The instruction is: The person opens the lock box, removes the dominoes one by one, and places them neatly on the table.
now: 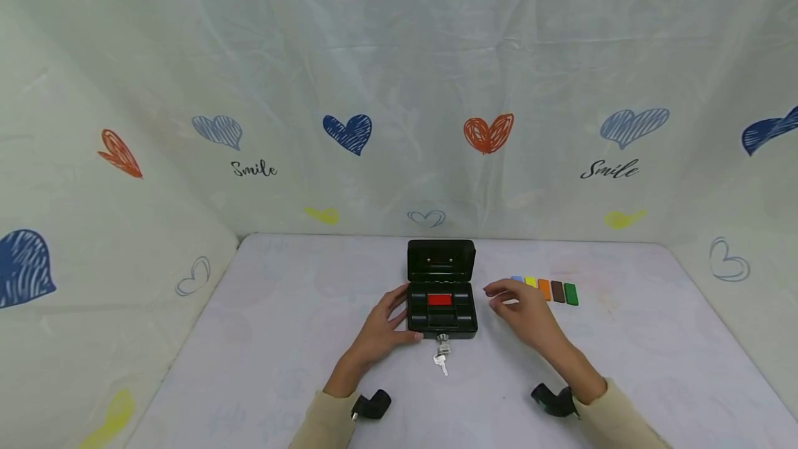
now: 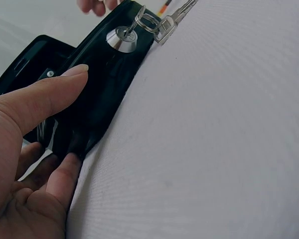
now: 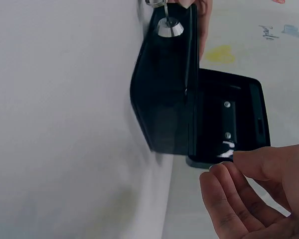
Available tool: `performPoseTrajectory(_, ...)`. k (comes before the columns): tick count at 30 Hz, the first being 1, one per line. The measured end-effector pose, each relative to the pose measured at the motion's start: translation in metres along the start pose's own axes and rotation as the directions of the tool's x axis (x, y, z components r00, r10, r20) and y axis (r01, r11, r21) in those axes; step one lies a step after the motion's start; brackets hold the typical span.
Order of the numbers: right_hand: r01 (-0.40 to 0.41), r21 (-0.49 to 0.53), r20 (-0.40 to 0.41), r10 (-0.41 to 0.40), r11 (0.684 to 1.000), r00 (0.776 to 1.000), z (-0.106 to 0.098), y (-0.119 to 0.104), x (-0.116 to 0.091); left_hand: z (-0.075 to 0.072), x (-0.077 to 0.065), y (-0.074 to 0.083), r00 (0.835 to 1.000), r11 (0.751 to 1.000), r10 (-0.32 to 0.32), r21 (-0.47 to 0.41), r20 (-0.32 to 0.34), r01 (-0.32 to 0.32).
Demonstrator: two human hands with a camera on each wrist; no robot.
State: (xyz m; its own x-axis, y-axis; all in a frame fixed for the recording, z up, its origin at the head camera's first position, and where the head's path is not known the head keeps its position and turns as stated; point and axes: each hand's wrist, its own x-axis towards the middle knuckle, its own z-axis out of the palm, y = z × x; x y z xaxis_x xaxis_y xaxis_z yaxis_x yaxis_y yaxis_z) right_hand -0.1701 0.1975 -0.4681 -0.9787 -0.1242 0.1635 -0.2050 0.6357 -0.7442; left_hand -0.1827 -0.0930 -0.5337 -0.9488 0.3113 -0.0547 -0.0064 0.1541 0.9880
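A black cash box [image 1: 442, 328] stands with its lid [image 1: 440, 260] raised, and a red block [image 1: 439, 300] lies in its inner tray. My left hand [image 1: 382, 328] holds the box at the front left corner, fingers along the left side and thumb at the front. In the left wrist view that thumb [image 2: 65, 92] lies across the box's front wall. A key sits in the lock [image 2: 122, 39], with a second key [image 1: 440, 362] hanging from the ring. Just right of the box, my right hand [image 1: 526, 314] hovers with loosely bent fingers and nothing visible in them.
A row of coloured blocks lies right of the box: blue, yellow, orange [image 1: 544, 289], brown [image 1: 557, 292] and green [image 1: 571, 294]. The right hand partly covers the blue and yellow ones. Behind the table [image 1: 299, 283] hangs a pale curtain [image 1: 424, 54] printed with hearts.
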Motion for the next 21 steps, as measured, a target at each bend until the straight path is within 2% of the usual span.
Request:
performPoseTrajectory(13, 0.06, 0.028, 0.025, -0.061, 0.998, 0.998, 0.017, -0.017, 0.011, 0.0, 0.001, -0.002, 1.0, 1.0, 0.004, -0.007, -0.004, -0.004)
performPoseTrajectory(21, 0.069, 0.065, 0.044, -0.072, 0.995, 0.996, 0.028, -0.025, 0.012, 0.0, 0.0, 0.0, 1.0, 1.0, -0.002, -0.005, -0.002, 0.002)
